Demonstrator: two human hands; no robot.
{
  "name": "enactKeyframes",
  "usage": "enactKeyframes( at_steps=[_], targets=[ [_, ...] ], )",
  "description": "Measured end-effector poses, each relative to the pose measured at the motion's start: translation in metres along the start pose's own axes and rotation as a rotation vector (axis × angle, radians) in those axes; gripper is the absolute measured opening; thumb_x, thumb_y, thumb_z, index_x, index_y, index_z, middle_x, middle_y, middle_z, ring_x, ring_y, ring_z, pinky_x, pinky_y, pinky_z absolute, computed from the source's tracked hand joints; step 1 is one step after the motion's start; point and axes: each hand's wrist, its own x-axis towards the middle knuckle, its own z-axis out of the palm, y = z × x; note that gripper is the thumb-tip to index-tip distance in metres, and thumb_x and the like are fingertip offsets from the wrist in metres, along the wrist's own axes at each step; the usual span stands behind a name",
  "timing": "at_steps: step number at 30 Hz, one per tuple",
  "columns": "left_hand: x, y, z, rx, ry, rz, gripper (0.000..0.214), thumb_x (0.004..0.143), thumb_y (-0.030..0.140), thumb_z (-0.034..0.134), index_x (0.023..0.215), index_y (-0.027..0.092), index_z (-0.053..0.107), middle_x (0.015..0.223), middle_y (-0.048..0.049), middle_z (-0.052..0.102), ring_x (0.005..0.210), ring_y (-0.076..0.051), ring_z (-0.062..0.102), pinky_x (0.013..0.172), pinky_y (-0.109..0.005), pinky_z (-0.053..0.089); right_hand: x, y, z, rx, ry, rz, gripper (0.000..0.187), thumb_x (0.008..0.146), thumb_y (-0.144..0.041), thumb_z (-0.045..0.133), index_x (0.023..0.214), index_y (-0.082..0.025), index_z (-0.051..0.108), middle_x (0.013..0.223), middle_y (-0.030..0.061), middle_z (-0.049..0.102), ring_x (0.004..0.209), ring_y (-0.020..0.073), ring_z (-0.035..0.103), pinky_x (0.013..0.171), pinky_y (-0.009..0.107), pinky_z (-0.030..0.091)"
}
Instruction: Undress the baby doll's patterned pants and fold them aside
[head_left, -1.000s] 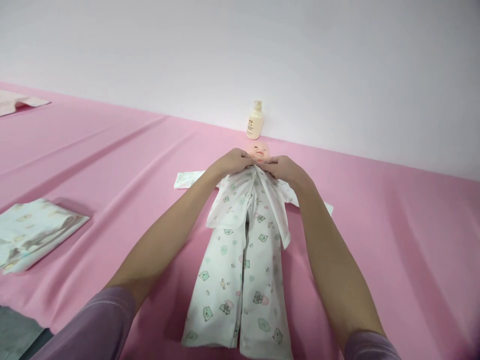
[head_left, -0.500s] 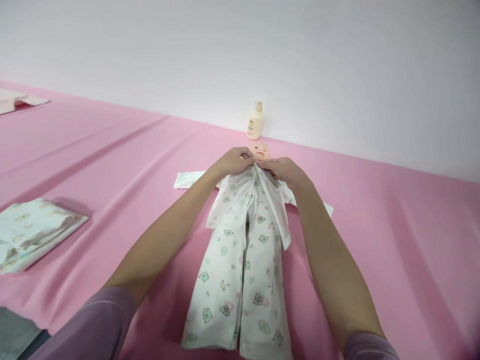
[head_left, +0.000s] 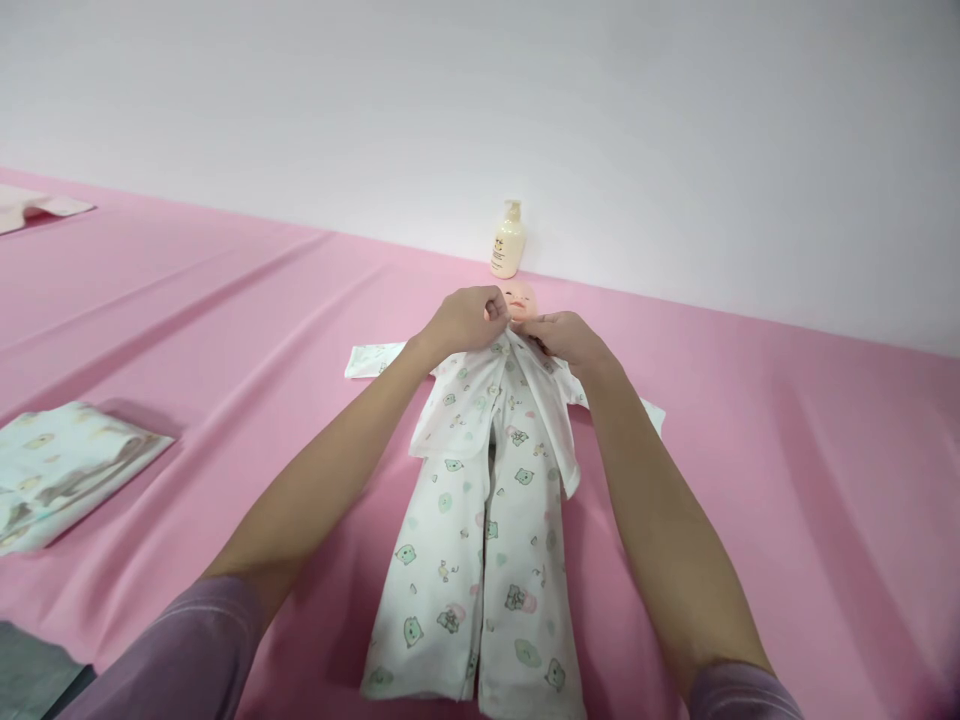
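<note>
The white shirt lies over the doll, whose head points to the desk's far edge. The right hand's grip pinches the collar; the left hand curls beside it, its hold unclear. Trousers stretch toward the near edge. A bottle stands at the far edge; a folded cloth lies left, nearer the front edge.

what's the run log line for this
left hand, right hand: at pajama top neckline; doll: face up; pump bottle: standing beyond head
</note>
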Motion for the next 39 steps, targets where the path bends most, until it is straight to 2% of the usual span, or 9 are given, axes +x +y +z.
enactKeyframes(
  at_steps=[7,11,15,20,25,30,33,36,39],
  targets=[
    [0.005,-0.001,0.007,-0.039,-0.019,-0.001,0.013,0.094,0.03,0.063,0.098,0.019,0.07,0.112,-0.0081,0.079,0.096,-0.022,0.07,0.083,-0.032,0.051,0.002,0.007,0.0,0.102,0.002,-0.041,0.043,0.084,-0.039,0.079,0.058,-0.023,0.047,0.058,-0.0042,0.041,0.059,0.0131,0.036,0.056,0.029,0.031],
    [0.009,-0.003,0.011,-0.036,-0.01,-0.01,0.018,0.098,0.034,0.062,0.099,0.018,0.071,0.109,-0.008,0.079,0.093,-0.022,0.069,0.082,-0.032,0.05,0.004,0.005,-0.003,0.096,-0.02,-0.062,0.037,0.09,-0.039,0.074,0.062,-0.023,0.055,0.066,-0.0002,0.054,0.063,0.0143,0.045,0.058,0.029,0.038],
    [0.005,-0.002,0.008,-0.057,-0.046,-0.011,0.017,0.1,0.034,0.059,0.1,0.02,0.069,0.113,-0.0077,0.078,0.097,-0.023,0.069,0.084,-0.032,0.05,-0.008,-0.005,-0.011,0.001,-0.065,-0.052,0.029,0.092,-0.047,0.077,0.082,-0.021,0.068,0.086,0.005,0.07,0.071,0.0161,0.056,0.066,0.029,0.045],
    [-0.021,0.008,-0.002,0.052,-0.11,-0.1,0.024,0.093,0.042,0.07,0.104,0.024,0.058,0.114,-0.0089,0.076,0.096,-0.027,0.07,0.076,-0.034,0.048,-0.044,-0.005,-0.016,-0.288,0.018,-0.104,0.049,0.087,-0.059,0.083,0.114,-0.024,0.063,0.117,0.0087,0.074,0.093,0.0214,0.066,0.074,0.03,0.046],
    [-0.037,0.02,0.004,0.254,-0.082,-0.102,0.038,0.087,0.055,0.071,0.098,0.023,0.056,0.108,-0.0117,0.075,0.098,-0.032,0.071,0.08,-0.039,0.049,-0.074,0.008,-0.011,-0.452,-0.067,-0.123,0.042,0.096,-0.061,0.07,0.086,-0.024,0.053,0.086,0.002,0.065,0.074,0.0181,0.053,0.064,0.031,0.034],
    [-0.027,0.032,0.011,0.378,-0.055,-0.084,0.028,0.088,0.048,0.066,0.09,0.021,0.064,0.099,-0.0154,0.076,0.096,-0.036,0.073,0.082,-0.042,0.052,-0.077,0.02,-0.015,-0.247,0.001,-0.16,0.041,0.101,-0.059,0.061,0.084,-0.024,0.05,0.081,-0.0021,0.059,0.072,0.0156,0.049,0.065,0.028,0.036],
    [-0.017,0.015,-0.007,0.348,-0.076,-0.133,0.027,0.09,0.047,0.06,0.083,0.021,0.065,0.091,-0.0151,0.077,0.089,-0.035,0.074,0.078,-0.04,0.052,-0.072,0.035,-0.035,-0.18,0.111,-0.048,0.039,0.1,-0.062,0.059,0.099,-0.023,0.059,0.099,0.0027,0.071,0.084,0.0188,0.06,0.071,0.027,0.043],
    [-0.012,-0.027,-0.04,0.322,-0.009,-0.259,0.034,0.092,0.052,0.056,0.078,0.022,0.063,0.089,-0.0149,0.076,0.089,-0.035,0.073,0.077,-0.039,0.051,-0.073,0.06,-0.063,-0.262,0.207,0.114,0.041,0.098,-0.061,0.062,0.107,-0.02,0.064,0.115,0.0108,0.075,0.096,0.0236,0.067,0.076,0.03,0.047],
    [-0.024,-0.071,-0.067,0.367,0.029,-0.386,0.029,0.091,0.047,0.056,0.079,0.022,0.064,0.086,-0.0139,0.075,0.091,-0.035,0.073,0.08,-0.039,0.05,-0.084,0.085,-0.086,-0.282,0.118,0.187,0.043,0.093,-0.058,0.068,0.108,-0.017,0.07,0.116,0.0139,0.077,0.098,0.0271,0.071,0.079,0.033,0.051]
  ],
)
